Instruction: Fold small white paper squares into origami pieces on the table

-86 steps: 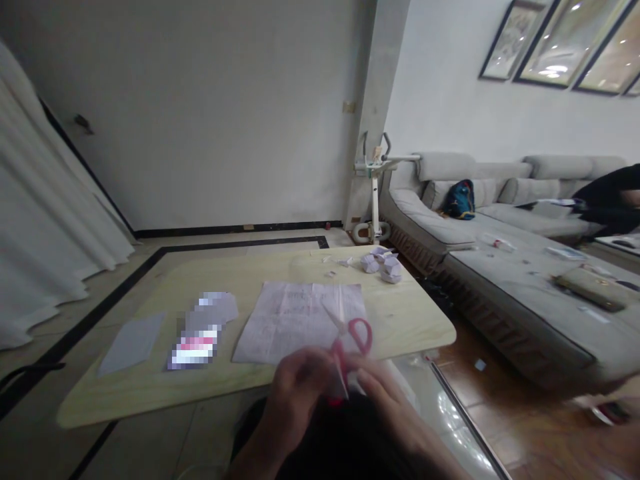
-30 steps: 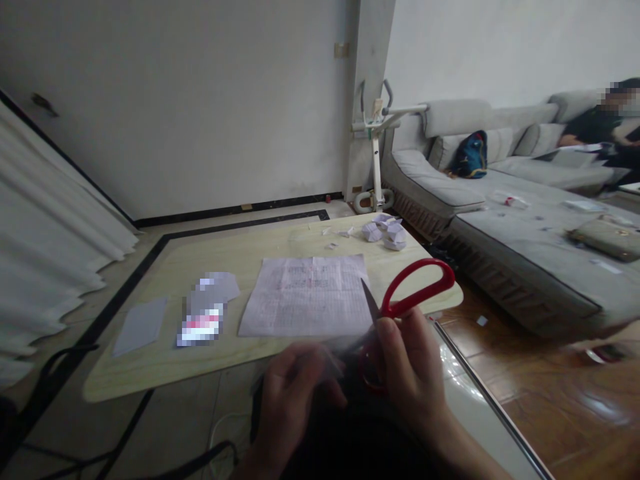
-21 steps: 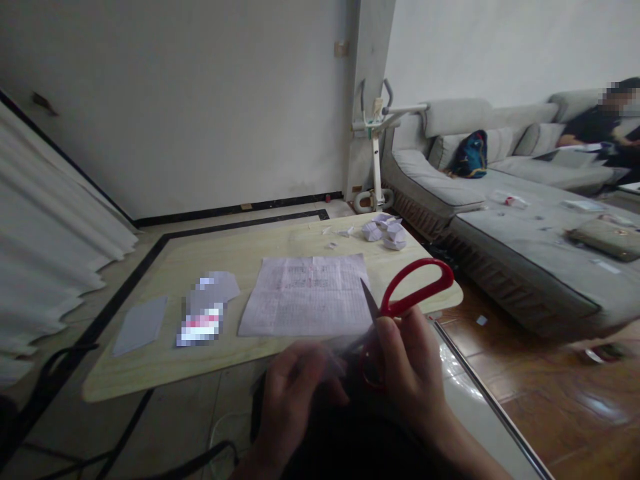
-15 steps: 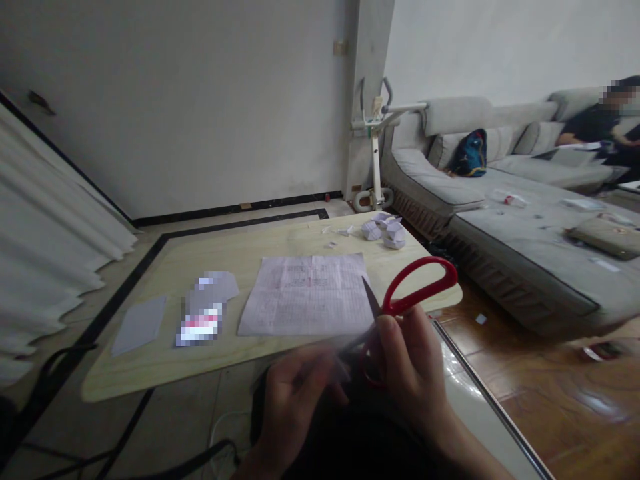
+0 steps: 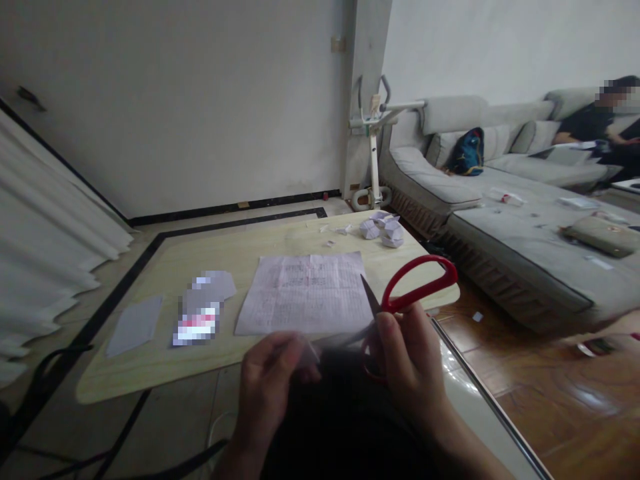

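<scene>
gripped in right hand [image 5: 411,357]: red scissors [image 5: 393,305], blades parted; pinched in left hand [image 5: 266,373]: small pale scrap [image 5: 310,351], blurred; both by near edge of desk [image 5: 240,243].

Home living room, sofa [image 5: 530,233], curtain [image 5: 45,220]

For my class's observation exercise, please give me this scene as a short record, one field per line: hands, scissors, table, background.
Right hand: grips scissors with red plastic handles and metal blades
Scissor blades: spread open
Left hand: pinches a small, thin, pale piece, probably paper
Table: pale, wood-patterned board with rounded corners
Table middle: creased, printed white paper sheet
Table, far right: cluster of folded, pale paper shapes
Background: grey fabric sofa bearing a blue backpack
</scene>
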### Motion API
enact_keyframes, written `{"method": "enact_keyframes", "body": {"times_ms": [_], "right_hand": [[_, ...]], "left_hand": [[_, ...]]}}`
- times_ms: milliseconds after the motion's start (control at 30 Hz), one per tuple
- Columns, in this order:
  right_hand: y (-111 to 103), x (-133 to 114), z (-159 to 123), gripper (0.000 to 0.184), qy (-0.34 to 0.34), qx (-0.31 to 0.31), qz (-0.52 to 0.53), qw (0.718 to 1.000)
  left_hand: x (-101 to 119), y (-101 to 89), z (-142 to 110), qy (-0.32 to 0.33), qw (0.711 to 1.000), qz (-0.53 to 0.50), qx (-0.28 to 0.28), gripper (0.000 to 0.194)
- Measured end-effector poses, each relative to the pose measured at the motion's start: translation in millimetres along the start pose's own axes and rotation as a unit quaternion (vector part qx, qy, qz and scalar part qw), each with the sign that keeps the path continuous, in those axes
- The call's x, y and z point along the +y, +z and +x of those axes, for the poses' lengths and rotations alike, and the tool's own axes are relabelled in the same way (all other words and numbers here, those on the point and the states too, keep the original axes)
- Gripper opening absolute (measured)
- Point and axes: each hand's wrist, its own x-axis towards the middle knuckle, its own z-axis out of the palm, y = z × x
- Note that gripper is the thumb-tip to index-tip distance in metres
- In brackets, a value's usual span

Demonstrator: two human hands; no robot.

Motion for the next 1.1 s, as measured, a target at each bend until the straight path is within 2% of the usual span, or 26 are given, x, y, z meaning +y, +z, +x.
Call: {"method": "enact_keyframes", "body": {"times_ms": [67,133,267,367,700,867,967,1033,1100], "right_hand": [[1.8,0.0,-2.1,0.008,0.016,0.020,0.028,0.999],[4.3,-0.6,-4.7,0.007,0.026,0.030,0.058,0.998],[9.1,-0.3,-9.6,0.007,0.039,-0.005,0.089,0.995],[10.1,1.4,-10.9,0.007,0.044,-0.008,0.087,0.995],[6.6,3.0,-9.8,0.007,0.040,0.008,0.082,0.996],[9.1,0.4,-10.6,0.010,0.045,-0.003,0.075,0.996],[3.6,7.3,3.5,0.013,0.032,-0.001,0.029,0.999],[-6.8,22.3,23.7,0.019,0.017,0.009,-0.016,1.000],[-21.2,43.0,49.9,0.024,0.037,-0.002,-0.035,0.999]], "left_hand": [[-1.1,-0.1,2.3,-0.018,0.998,-0.054,0.011,0.014],[-1.7,1.3,2.1,-0.029,0.998,-0.053,0.003,0.013],[0.0,4.1,-2.2,-0.035,0.998,0.004,-0.060,0.016],[2.2,4.1,-4.1,-0.025,0.996,0.016,-0.089,0.017],[4.2,3.8,-5.8,-0.011,0.995,0.029,-0.098,0.016],[5.2,5.2,-5.3,-0.010,0.991,0.045,-0.125,0.017],[2.6,5.9,-4.8,-0.007,0.992,0.051,-0.117,0.015],[-0.3,5.1,-4.3,-0.016,0.993,0.049,-0.102,0.016],[-3.7,3.5,-3.4,-0.020,0.994,0.042,-0.102,0.019]]}}
